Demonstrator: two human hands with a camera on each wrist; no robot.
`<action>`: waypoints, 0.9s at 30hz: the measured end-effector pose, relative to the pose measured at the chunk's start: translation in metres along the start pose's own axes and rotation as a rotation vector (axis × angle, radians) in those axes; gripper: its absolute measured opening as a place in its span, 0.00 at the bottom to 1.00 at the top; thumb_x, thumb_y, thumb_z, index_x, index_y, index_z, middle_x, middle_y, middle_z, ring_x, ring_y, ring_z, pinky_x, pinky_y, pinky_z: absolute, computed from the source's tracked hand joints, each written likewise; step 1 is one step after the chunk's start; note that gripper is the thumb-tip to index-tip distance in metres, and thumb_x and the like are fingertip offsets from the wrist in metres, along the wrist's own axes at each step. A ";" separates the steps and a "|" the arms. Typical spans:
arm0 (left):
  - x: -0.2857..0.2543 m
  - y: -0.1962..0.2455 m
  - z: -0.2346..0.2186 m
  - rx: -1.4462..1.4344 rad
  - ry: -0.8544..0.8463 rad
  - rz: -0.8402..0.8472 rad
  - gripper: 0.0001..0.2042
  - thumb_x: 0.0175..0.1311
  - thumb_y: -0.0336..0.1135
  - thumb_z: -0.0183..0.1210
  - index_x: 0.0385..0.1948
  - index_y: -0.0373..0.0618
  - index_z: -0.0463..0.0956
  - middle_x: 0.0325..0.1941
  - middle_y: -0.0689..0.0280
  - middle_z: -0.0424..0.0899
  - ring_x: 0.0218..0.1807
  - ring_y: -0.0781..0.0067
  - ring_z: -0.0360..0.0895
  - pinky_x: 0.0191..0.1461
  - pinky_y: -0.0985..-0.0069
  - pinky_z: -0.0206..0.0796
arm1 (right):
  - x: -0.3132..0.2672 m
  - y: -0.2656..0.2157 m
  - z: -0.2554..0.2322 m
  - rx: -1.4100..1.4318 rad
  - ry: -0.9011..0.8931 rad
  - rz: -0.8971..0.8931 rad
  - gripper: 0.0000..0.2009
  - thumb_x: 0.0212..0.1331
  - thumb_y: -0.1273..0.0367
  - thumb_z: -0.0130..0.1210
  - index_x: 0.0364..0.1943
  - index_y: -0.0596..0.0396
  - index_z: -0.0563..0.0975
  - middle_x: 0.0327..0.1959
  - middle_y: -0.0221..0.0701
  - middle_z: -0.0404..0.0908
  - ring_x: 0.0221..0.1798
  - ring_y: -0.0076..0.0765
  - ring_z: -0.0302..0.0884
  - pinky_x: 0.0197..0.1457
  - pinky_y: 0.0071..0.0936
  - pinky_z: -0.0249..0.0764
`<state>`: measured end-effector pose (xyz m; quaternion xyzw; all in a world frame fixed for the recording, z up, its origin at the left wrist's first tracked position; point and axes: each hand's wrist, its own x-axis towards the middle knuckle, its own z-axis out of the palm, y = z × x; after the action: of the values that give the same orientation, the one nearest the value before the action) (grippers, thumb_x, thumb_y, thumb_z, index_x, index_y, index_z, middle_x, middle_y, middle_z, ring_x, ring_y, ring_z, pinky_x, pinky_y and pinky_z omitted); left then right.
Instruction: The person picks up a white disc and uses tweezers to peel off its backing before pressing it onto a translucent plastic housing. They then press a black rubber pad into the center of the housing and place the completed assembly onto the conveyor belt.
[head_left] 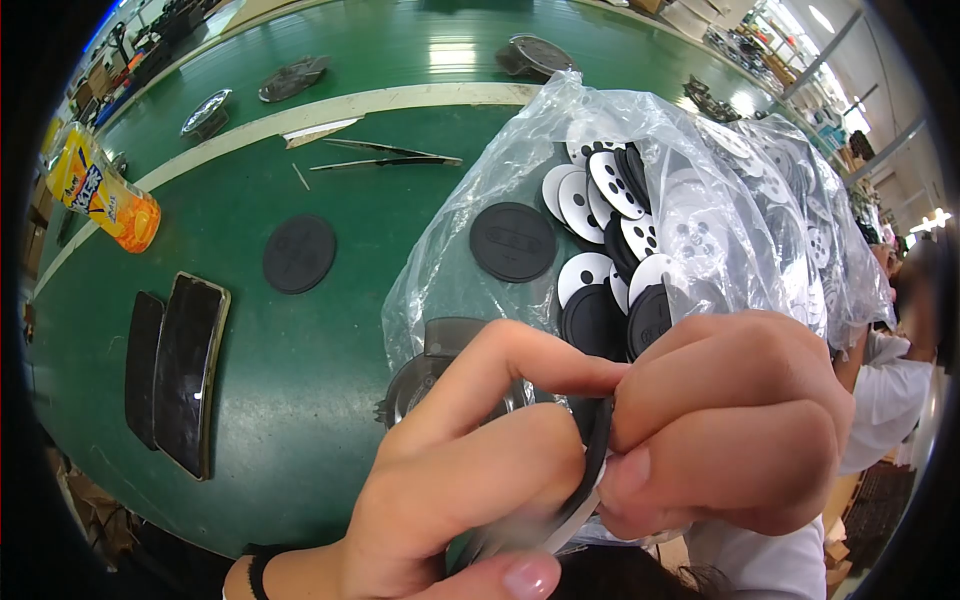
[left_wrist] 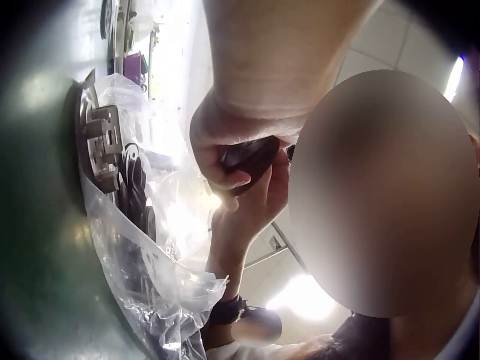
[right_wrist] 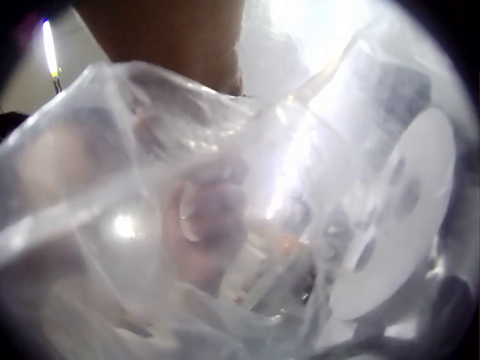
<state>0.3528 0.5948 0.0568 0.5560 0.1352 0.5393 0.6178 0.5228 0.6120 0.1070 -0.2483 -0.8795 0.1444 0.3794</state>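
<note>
Here, my left hand and right hand both pinch one black disc edge-on, above the bag on the green surface.

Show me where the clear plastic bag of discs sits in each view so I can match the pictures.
Head: the clear plastic bag fills the upper right, behind both hands.
Left wrist: it runs down the left side to the bottom centre.
Right wrist: it covers nearly the whole picture.
Shared landmark: a white disc with dark spots, unclear in the left wrist view.
</note>
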 end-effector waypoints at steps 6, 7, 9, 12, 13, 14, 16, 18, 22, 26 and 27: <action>0.003 -0.001 -0.012 0.135 -0.119 0.070 0.19 0.49 0.46 0.51 0.21 0.38 0.59 0.43 0.54 0.66 0.35 0.75 0.58 0.40 0.81 0.49 | 0.001 -0.004 0.003 -0.082 -0.007 0.027 0.13 0.38 0.72 0.66 0.27 0.57 0.72 0.23 0.35 0.73 0.16 0.27 0.70 0.15 0.20 0.68; 0.003 -0.002 -0.011 0.133 -0.119 0.068 0.19 0.49 0.46 0.51 0.21 0.38 0.59 0.43 0.54 0.66 0.35 0.75 0.58 0.40 0.81 0.49 | 0.001 -0.007 0.003 -0.096 -0.003 0.055 0.13 0.37 0.72 0.66 0.27 0.57 0.72 0.23 0.35 0.73 0.16 0.27 0.70 0.16 0.20 0.68; 0.004 -0.002 -0.009 0.134 -0.107 0.068 0.19 0.49 0.46 0.51 0.21 0.37 0.59 0.43 0.54 0.66 0.36 0.75 0.59 0.41 0.81 0.49 | 0.001 -0.009 0.005 -0.124 0.007 0.107 0.14 0.37 0.72 0.65 0.27 0.56 0.72 0.23 0.35 0.73 0.17 0.28 0.70 0.16 0.21 0.68; 0.005 -0.002 -0.004 0.138 -0.089 0.067 0.18 0.49 0.46 0.51 0.22 0.36 0.60 0.44 0.54 0.66 0.36 0.75 0.59 0.41 0.81 0.49 | -0.004 -0.009 0.009 -0.107 0.053 0.136 0.15 0.34 0.71 0.66 0.27 0.55 0.72 0.23 0.35 0.73 0.17 0.28 0.70 0.16 0.22 0.66; 0.006 -0.001 -0.003 0.140 -0.082 0.067 0.18 0.49 0.45 0.51 0.22 0.36 0.60 0.44 0.54 0.66 0.37 0.75 0.59 0.41 0.81 0.49 | -0.004 -0.011 0.011 -0.106 0.053 0.137 0.15 0.34 0.71 0.66 0.27 0.55 0.72 0.23 0.35 0.73 0.17 0.28 0.70 0.16 0.22 0.66; 0.006 -0.001 -0.002 0.142 -0.076 0.068 0.18 0.49 0.45 0.51 0.22 0.36 0.60 0.44 0.54 0.66 0.37 0.74 0.59 0.41 0.81 0.49 | -0.004 -0.014 0.012 -0.175 0.043 0.152 0.16 0.32 0.70 0.66 0.27 0.55 0.71 0.23 0.34 0.72 0.17 0.29 0.70 0.16 0.21 0.65; 0.004 -0.006 -0.003 0.144 -0.070 0.066 0.18 0.50 0.45 0.51 0.22 0.35 0.61 0.44 0.54 0.66 0.37 0.74 0.59 0.42 0.81 0.50 | -0.004 -0.016 0.015 -0.243 0.033 0.169 0.17 0.30 0.70 0.66 0.27 0.54 0.71 0.23 0.33 0.72 0.17 0.29 0.70 0.16 0.21 0.64; 0.003 -0.017 -0.005 0.085 -0.051 0.124 0.17 0.49 0.43 0.50 0.25 0.33 0.63 0.44 0.53 0.66 0.39 0.73 0.61 0.44 0.80 0.50 | -0.002 -0.016 0.019 -0.204 0.097 0.213 0.17 0.28 0.69 0.66 0.27 0.53 0.71 0.22 0.32 0.72 0.16 0.29 0.69 0.16 0.21 0.62; 0.000 -0.008 0.003 0.089 0.063 -0.020 0.18 0.48 0.42 0.49 0.28 0.30 0.65 0.46 0.53 0.66 0.41 0.72 0.62 0.46 0.80 0.51 | -0.002 -0.017 0.021 -0.143 0.192 0.280 0.18 0.25 0.68 0.65 0.27 0.51 0.71 0.22 0.31 0.72 0.15 0.29 0.67 0.16 0.21 0.59; 0.001 -0.002 0.001 0.022 -0.035 -0.100 0.20 0.46 0.41 0.47 0.31 0.27 0.66 0.48 0.52 0.65 0.43 0.72 0.63 0.48 0.80 0.51 | -0.006 -0.018 0.013 -0.354 -0.003 0.202 0.17 0.27 0.66 0.63 0.26 0.51 0.70 0.21 0.30 0.71 0.15 0.28 0.67 0.14 0.21 0.55; 0.001 0.000 0.004 -0.029 0.040 -0.190 0.21 0.46 0.41 0.47 0.31 0.26 0.66 0.49 0.52 0.65 0.43 0.71 0.63 0.48 0.80 0.51 | -0.006 -0.018 0.013 -0.344 -0.012 0.193 0.17 0.28 0.66 0.63 0.26 0.51 0.69 0.21 0.30 0.70 0.15 0.28 0.67 0.13 0.21 0.53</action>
<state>0.3563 0.5935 0.0581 0.5209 0.1919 0.4913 0.6712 0.5108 0.5929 0.1024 -0.3918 -0.8656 0.0289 0.3105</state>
